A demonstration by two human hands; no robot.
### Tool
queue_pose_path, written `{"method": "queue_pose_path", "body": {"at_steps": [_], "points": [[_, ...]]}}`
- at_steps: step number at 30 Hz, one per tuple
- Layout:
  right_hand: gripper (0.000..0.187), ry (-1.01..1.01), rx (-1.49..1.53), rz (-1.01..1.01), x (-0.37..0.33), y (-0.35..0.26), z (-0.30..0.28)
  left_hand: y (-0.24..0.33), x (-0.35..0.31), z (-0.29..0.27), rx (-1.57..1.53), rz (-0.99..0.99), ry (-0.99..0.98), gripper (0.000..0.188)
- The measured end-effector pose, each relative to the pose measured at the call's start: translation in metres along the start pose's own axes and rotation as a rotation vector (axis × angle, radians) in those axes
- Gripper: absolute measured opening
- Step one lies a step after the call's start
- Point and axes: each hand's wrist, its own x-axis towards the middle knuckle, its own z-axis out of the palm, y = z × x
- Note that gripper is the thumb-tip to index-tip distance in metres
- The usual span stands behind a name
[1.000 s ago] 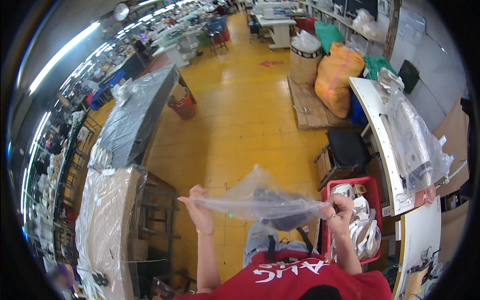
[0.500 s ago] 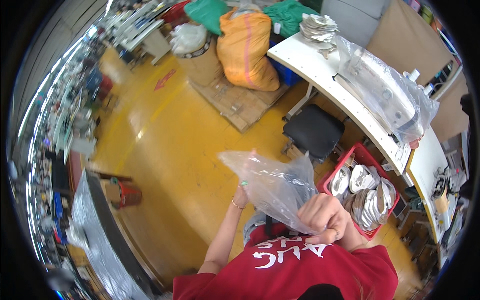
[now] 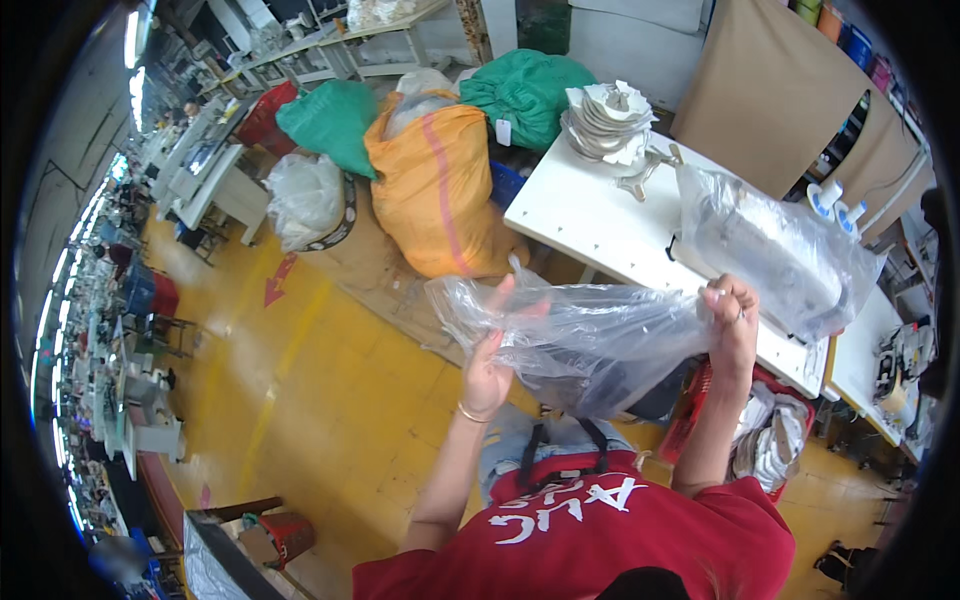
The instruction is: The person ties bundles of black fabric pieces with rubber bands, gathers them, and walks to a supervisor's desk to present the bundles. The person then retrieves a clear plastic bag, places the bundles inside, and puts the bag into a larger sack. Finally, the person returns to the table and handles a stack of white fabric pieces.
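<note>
A clear plastic bag [image 3: 610, 335] is stretched between my two hands at waist height. My right hand [image 3: 735, 325] pinches its right end, with the fingers curled in. At the left end my left hand [image 3: 488, 375] has the film between thumb and fingers, and part of the bag hangs out past the fingertips. The fingers there are partly behind the film. On the white table [image 3: 570, 210] beyond the bag, a sewing machine [image 3: 770, 245] sits under another clear plastic cover.
A stack of pale cut pieces [image 3: 608, 125] stands on the table's far end. A red basket [image 3: 690, 410] holds more pieces below. An orange sack [image 3: 435, 190], green sacks [image 3: 525, 95] and a white bag [image 3: 305, 195] stand ahead. A red bin [image 3: 290, 535] is at lower left.
My right hand has moved up and outward, pulling the bag wide toward the right. My left hand stays near the bag's left end. The view has shifted toward the table and sacks.
</note>
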Motion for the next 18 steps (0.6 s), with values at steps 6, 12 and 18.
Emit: {"method": "queue_pose_path", "body": {"at_steps": [6, 12, 18], "points": [[0.037, 0.207, -0.476, -0.090, 0.144, 0.051, 0.022, 0.019, 0.135, -0.013, 0.504, 0.261, -0.673, 0.033], [0.036, 0.451, -0.757, 0.011, 0.221, 0.112, 0.044, -0.008, 0.252, -0.031, 0.350, 0.057, -0.738, 0.033], [0.036, 0.540, -0.916, 0.030, 0.248, 0.134, 0.048, -0.035, 0.322, -0.056, 0.128, -0.108, -0.642, 0.047]]}}
